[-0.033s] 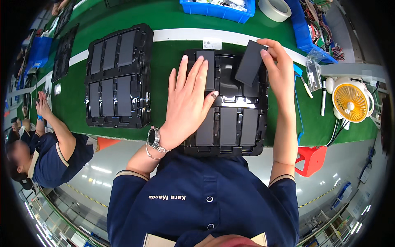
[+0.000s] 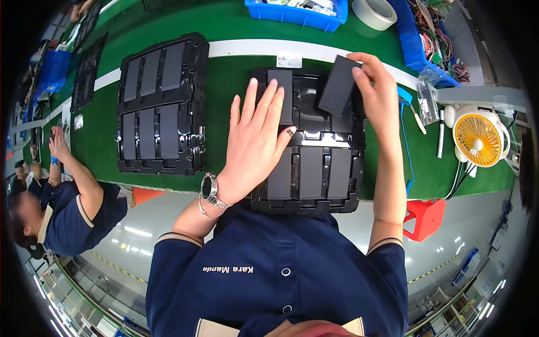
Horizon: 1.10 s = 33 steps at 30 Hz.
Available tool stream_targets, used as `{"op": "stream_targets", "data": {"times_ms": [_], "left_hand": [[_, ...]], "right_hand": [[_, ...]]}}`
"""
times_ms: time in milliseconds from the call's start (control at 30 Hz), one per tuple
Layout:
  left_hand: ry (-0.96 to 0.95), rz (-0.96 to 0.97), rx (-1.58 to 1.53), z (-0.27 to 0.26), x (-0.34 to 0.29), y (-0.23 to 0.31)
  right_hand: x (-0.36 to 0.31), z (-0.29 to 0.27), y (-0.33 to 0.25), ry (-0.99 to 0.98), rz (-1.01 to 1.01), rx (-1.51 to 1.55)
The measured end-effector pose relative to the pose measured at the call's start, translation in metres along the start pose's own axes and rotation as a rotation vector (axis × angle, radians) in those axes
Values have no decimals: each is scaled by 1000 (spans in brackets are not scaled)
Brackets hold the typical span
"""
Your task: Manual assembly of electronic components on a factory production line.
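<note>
In front of me lies a black moulded plastic tray (image 2: 312, 206) holding flat dark grey rectangular blocks. My right hand (image 2: 378, 92) pinches one dark grey block (image 2: 337, 90) by its far right edge, between thumb and fingers. That block is tilted above the tray's far right part. My left hand (image 2: 255, 132) is open, its fingers stretched over the tray's left side beside another block (image 2: 285, 95) and partly covering it. The far middle pocket is bare and shiny. Blocks fill the near row, the left one partly hidden by my left hand.
To the left stands a stack of black trays (image 2: 160, 104) with blocks in its top tray. Beyond are a blue bin (image 2: 297, 14), a tape roll (image 2: 375, 13) and a blue bin of wires (image 2: 415, 42). A yellow-white fan (image 2: 477, 140) stands right. A co-worker (image 2: 78, 205) sits left.
My right hand and the block in it have shifted slightly to the left. My left hand has barely moved.
</note>
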<state>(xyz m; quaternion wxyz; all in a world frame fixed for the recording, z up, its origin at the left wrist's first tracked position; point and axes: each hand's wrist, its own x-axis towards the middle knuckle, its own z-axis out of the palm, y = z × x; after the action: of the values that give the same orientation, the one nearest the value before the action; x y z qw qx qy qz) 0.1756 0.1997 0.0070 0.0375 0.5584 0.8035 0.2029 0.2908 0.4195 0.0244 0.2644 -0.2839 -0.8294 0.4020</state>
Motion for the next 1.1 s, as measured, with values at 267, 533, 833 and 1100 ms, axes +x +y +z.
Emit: {"op": "stream_targets", "data": {"times_ms": [267, 533, 833, 1100], "left_hand": [[-87, -39, 33, 9, -18, 3], [35, 26, -467, -1, -15, 8], [-534, -504, -2231, -7, -7, 28], [-29, -427, -1799, -15, -14, 29]], "right_hand": [[-15, 3, -5, -264, -390, -494], [-37, -31, -13, -399, -519, -708], [-57, -14, -51, 92, -1050, -682], [-80, 12, -54, -47, -207, 143]]}}
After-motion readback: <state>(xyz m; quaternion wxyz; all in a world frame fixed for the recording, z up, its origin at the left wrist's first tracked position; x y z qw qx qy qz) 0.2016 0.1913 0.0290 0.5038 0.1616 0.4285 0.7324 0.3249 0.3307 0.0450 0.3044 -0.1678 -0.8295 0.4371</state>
